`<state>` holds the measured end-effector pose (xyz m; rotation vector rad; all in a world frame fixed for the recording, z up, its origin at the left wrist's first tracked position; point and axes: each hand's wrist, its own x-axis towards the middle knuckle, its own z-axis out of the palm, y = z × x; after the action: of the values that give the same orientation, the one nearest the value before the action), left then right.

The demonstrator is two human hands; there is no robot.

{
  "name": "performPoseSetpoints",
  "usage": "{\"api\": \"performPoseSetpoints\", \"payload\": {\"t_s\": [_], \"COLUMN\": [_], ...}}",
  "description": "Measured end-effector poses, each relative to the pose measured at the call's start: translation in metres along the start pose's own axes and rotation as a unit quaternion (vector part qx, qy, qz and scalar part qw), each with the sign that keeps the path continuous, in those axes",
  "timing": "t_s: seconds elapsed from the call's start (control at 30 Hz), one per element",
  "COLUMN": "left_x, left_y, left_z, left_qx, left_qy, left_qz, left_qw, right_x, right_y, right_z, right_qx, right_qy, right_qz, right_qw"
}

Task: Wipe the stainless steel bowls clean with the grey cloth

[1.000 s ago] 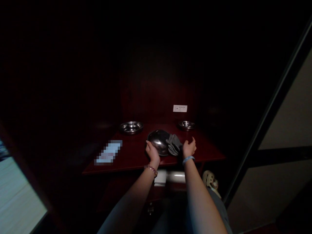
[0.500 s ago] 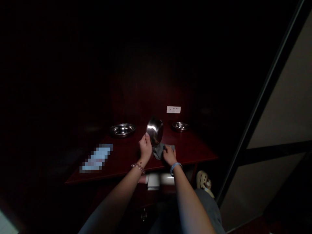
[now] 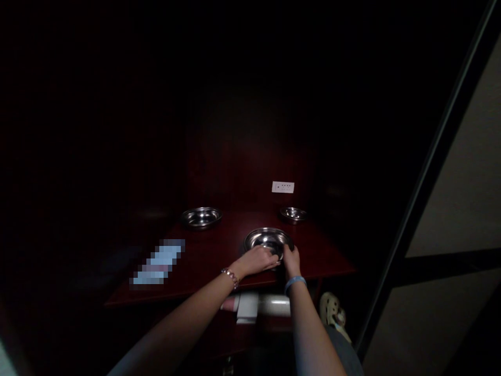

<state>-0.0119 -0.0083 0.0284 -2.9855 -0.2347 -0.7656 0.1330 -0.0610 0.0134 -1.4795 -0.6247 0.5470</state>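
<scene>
A shiny metal bowl (image 3: 266, 236) is near the front of the dark red desk (image 3: 219, 256), its hollow side facing up. My left hand (image 3: 259, 259) is closed at the bowl's near side, with its fingers over the rim. At the right side of the rim, my right hand (image 3: 291, 259) grips the bowl, thumb towards the inside. The grey cloth cannot be made out now; my hands and the bowl may hide it.
A wide metal dish (image 3: 201, 217) stands at the back left, and a smaller metal dish (image 3: 293, 214) at the back right. A blurred-out pale blue thing (image 3: 158, 263) lies at the left. A white socket panel (image 3: 283, 187) is on the back wall. Below are a white roll (image 3: 274, 304) and a cream clog (image 3: 331, 308).
The bowl has gone from tilted up on its side to hollow side up, lower and further right. My left hand has moved right to its near rim. The grey cloth has dropped from sight.
</scene>
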Motion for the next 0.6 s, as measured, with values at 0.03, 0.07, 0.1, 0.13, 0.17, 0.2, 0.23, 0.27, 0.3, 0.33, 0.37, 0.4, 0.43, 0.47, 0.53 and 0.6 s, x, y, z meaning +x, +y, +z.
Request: {"api": "performPoseSetpoints", "payload": {"t_s": [0.03, 0.07, 0.1, 0.13, 0.17, 0.2, 0.23, 0.27, 0.3, 0.33, 0.37, 0.4, 0.43, 0.47, 0.53, 0.6], "left_x": [-0.002, -0.005, -0.007, -0.008, -0.010, -0.012, -0.014, -0.016, -0.019, -0.022, -0.024, -0.027, -0.028, -0.030, -0.030, -0.028], "left_y": [0.000, 0.001, 0.002, 0.004, 0.006, 0.008, 0.008, 0.007, 0.003, -0.002, -0.009, -0.018, -0.028, -0.038, -0.058, -0.075], "left_z": [0.003, 0.003, 0.001, -0.002, -0.007, -0.011, -0.016, -0.019, -0.021, -0.022, -0.021, -0.018, -0.015, -0.012, -0.006, -0.004], "left_qx": [-0.002, -0.010, -0.021, -0.035, -0.049, -0.062, -0.072, -0.080, -0.088, -0.096, -0.104, -0.119, -0.137, -0.161, -0.212, -0.250], "left_qy": [0.004, 0.009, 0.016, 0.025, 0.038, 0.054, 0.074, 0.098, 0.128, 0.159, 0.188, 0.213, 0.229, 0.231, 0.217, 0.190], "left_qz": [0.002, 0.002, -0.002, -0.009, -0.020, -0.036, -0.061, -0.096, -0.138, -0.186, -0.241, -0.301, -0.352, -0.390, -0.453, -0.484], "left_qw": [1.000, 1.000, 1.000, 0.999, 0.998, 0.996, 0.993, 0.987, 0.978, 0.965, 0.946, 0.922, 0.897, 0.876, 0.838, 0.817], "right_x": [0.000, -0.001, -0.002, -0.003, -0.005, -0.006, -0.008, -0.010, -0.012, -0.013, -0.013, -0.012, -0.010, -0.005, 0.009, 0.032], "right_y": [0.003, 0.005, 0.006, 0.005, 0.004, 0.003, 0.001, -0.001, -0.002, -0.003, -0.004, -0.004, -0.005, -0.005, -0.005, -0.006], "right_z": [0.001, 0.001, 0.000, -0.002, -0.004, -0.005, -0.007, -0.008, -0.008, -0.008, -0.007, -0.007, -0.008, -0.010, -0.017, -0.029], "right_qx": [-0.064, -0.124, -0.173, -0.210, -0.233, -0.246, -0.251, -0.254, -0.257, -0.260, -0.260, -0.259, -0.254, -0.244, -0.213, -0.173], "right_qy": [0.003, 0.007, 0.007, 0.007, 0.006, 0.005, 0.004, 0.005, 0.005, 0.004, 0.001, -0.005, -0.014, -0.024, -0.038, -0.037], "right_qz": [0.011, 0.017, 0.022, 0.026, 0.026, 0.026, 0.023, 0.019, 0.015, 0.010, 0.007, 0.009, 0.012, 0.017, 0.031, 0.030], "right_qw": [0.998, 0.992, 0.985, 0.977, 0.972, 0.969, 0.968, 0.967, 0.966, 0.966, 0.965, 0.966, 0.967, 0.969, 0.976, 0.984]}}
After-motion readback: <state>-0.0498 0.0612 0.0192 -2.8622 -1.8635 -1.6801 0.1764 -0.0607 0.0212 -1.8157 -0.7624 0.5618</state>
